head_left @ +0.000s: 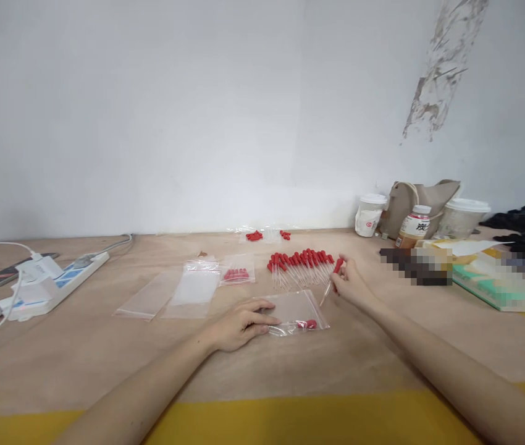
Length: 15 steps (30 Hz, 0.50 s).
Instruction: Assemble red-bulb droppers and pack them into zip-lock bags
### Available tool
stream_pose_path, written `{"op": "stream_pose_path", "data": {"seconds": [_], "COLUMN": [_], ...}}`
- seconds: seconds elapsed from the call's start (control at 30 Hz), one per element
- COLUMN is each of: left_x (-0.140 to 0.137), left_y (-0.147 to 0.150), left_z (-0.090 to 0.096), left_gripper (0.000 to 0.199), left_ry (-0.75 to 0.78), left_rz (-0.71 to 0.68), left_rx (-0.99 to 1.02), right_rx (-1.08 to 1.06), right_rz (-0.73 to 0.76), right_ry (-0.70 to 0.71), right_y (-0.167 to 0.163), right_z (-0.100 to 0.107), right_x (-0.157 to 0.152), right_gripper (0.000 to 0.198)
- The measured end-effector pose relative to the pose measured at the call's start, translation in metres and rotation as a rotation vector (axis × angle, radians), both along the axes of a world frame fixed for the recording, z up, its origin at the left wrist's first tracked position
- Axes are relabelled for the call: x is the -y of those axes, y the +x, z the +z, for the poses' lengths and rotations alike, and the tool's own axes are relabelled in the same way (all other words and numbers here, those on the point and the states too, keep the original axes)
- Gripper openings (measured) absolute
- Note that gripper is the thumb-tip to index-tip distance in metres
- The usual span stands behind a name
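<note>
In the head view my right hand (348,282) pinches a glass dropper (338,266) by its red rubber bulb, the clear tube slanting down to the left. My left hand (243,324) rests on the left end of a clear zip bag (290,306), its fingers apart. Inside that bag, near its front edge, lie red-bulbed droppers (307,324). A row of droppers (306,258) is spread just behind the bag, red bulbs towards the wall and tubes towards me. Further left is another zip bag (237,272) with several red bulbs showing through it.
Flat zip bags (193,287) lie left of centre. More bags with red bulbs (254,235) sit against the wall. A power strip (58,278) with cables is at the left. Cups (370,216), a bottle (414,227) and a green pack (498,287) stand or lie right.
</note>
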<state>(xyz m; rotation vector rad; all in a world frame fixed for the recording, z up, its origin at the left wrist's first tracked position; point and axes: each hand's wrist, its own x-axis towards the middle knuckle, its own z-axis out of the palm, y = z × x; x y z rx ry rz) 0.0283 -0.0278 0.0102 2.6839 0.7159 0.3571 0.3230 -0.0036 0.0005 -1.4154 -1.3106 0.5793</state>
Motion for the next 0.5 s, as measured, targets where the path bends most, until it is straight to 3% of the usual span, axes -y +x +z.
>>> {"op": "stream_pose_path", "data": {"seconds": [0.13,0.3,0.4,0.5], "left_x": [-0.001,0.001,0.002,0.003], "left_y": [0.000,-0.001,-0.001,-0.001], "left_z": [-0.001,0.000,0.000,0.000], "left_gripper": [0.030,0.034,0.044,0.049], "left_ry": [-0.013,-0.006,-0.001,0.010], "left_rz": [-0.002,0.032,0.073,0.079], "left_rx": [0.009,-0.013,-0.001,0.014], "right_rx": [-0.328,-0.666,-0.696,-0.489], "right_rz": [0.026,0.144,0.253,0.401], "right_ry": [-0.032,-0.192,-0.272,-0.304], "right_y": [-0.006,-0.020,-0.018,-0.008], "right_z": [-0.015,-0.013,-0.012,-0.011], "right_x": [0.012,0.023,0.030,0.033], "right_gripper": [0.050,0.027,0.016,0.014]}}
